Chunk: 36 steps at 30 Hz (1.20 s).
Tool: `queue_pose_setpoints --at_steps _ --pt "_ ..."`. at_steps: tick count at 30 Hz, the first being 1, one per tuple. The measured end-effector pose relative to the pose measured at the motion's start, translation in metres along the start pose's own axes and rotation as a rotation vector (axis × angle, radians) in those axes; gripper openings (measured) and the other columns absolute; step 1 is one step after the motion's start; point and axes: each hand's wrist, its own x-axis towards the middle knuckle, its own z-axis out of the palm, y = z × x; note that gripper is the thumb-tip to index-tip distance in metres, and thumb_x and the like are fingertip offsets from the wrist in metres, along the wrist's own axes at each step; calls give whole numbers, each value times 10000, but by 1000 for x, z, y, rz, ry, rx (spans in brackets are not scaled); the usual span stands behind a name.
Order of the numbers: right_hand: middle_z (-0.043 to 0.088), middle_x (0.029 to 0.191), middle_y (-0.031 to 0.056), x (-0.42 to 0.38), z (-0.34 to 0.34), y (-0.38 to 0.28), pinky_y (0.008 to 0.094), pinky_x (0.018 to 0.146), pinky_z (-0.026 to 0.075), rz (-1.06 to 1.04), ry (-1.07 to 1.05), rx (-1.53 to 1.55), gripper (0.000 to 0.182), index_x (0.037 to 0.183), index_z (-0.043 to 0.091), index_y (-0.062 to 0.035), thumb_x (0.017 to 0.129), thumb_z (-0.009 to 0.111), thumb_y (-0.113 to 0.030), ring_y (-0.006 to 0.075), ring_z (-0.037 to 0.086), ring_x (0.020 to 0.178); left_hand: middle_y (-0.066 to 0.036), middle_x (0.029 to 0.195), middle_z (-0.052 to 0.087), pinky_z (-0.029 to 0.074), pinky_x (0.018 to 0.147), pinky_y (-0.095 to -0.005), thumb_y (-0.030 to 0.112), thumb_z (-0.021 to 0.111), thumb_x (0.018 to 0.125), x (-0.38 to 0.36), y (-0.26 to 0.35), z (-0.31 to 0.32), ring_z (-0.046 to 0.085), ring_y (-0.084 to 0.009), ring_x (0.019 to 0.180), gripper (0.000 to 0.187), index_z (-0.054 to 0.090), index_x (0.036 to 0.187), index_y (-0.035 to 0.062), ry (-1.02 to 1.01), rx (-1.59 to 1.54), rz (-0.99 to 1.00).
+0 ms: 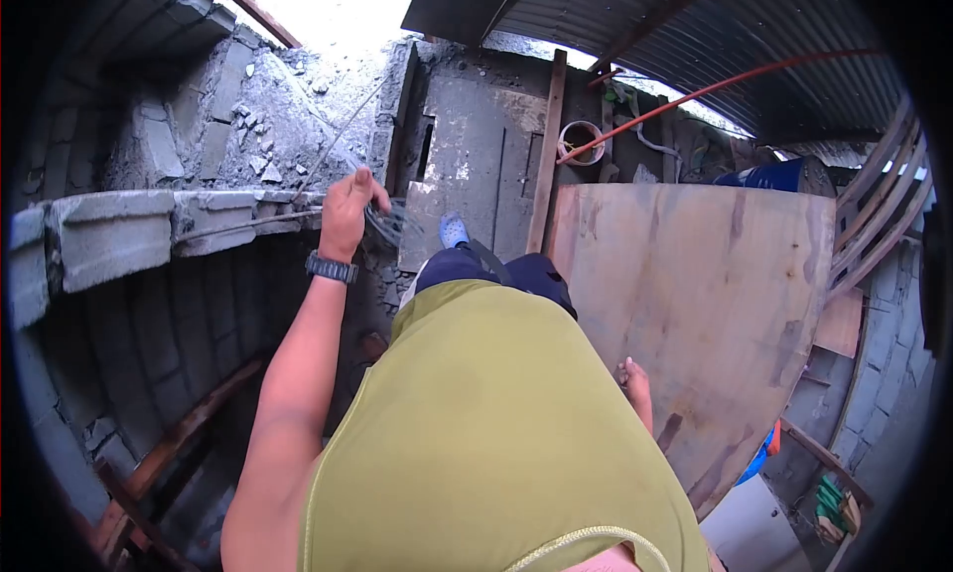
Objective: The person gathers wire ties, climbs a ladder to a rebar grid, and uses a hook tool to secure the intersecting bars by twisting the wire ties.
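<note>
My left hand, with a dark watch on the wrist, is raised beside the block wall. Its fingers are closed around a bundle of thin wire, whose loose strands hang in a loop to the right of the hand. My right hand hangs low by my side, close to the large plywood sheet. Its fingers are curled, partly hidden by my shirt, and nothing shows in them.
A concrete block wall runs along the left, with rubble behind it. Ahead lies a rough board under my foot in a blue shoe. A white bucket stands beyond a wooden post. Corrugated roofing hangs at upper right.
</note>
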Motion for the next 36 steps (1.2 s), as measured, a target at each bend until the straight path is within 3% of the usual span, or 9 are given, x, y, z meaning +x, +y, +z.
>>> queue_pose_setpoints --at_steps 4,10,11,14,16,20,24,29,36 --pt "443 620 -26 3 -1 -14 257 549 334 25 -22 225 315 905 617 -53 972 559 -355 110 417 560 -63 615 578 416 998 -435 490 336 1025 50 35 3 625 -207 697 630 575 658 36 195 -198 196" --pt "463 633 -26 52 0 -97 253 552 353 14 -130 -69 328 904 625 -70 965 563 -386 103 433 570 -8 460 401 523 767 -390 475 366 1026 47 32 -9 562 -172 490 588 465 588 95 208 -332 79" --pt "463 633 -26 78 -6 -105 253 552 353 -9 -152 -90 328 904 625 -70 965 563 -386 103 433 570 -20 461 428 492 592 -328 489 401 1013 39 24 -7 539 -159 464 600 460 580 77 245 -202 103" --pt "471 634 -28 146 -12 -144 257 549 353 49 -191 -36 336 890 633 -77 968 550 -393 95 442 576 -38 449 450 366 421 -303 492 448 996 6 6 6 509 -143 411 618 454 568 47 255 -21 -108" --pt "474 633 -30 172 -6 -200 262 543 350 -225 -248 -286 342 881 638 -76 979 525 -383 85 436 578 -70 447 473 389 436 -330 452 457 999 -18 -22 18 523 -164 406 599 476 584 21 241 120 -236" --pt "535 678 -20 196 13 -298 250 579 367 -292 -204 -330 334 917 644 -79 970 530 -388 83 478 617 -134 495 540 443 520 -396 497 475 959 -81 -91 41 583 -237 465 610 505 624 -12 218 241 -591" --pt "505 633 -26 186 42 -382 244 527 326 -370 -207 -301 318 875 636 -83 975 529 -365 71 447 567 -48 500 462 445 446 -382 484 510 957 -189 -187 61 480 -188 414 541 481 618 64 339 -211 -1065" --pt "499 590 -19 167 82 -430 235 504 324 -466 -230 -571 353 835 642 -81 969 543 -392 71 442 524 18 505 312 429 403 -351 499 512 965 -298 -217 88 352 -143 389 516 405 621 129 538 -655 -1155" --pt "485 596 -34 135 181 -515 235 509 320 -887 -267 -678 358 821 651 -52 978 551 -358 55 431 539 27 504 289 411 402 -341 496 516 965 -296 -211 65 340 -129 389 524 377 612 135 653 -715 -1171"
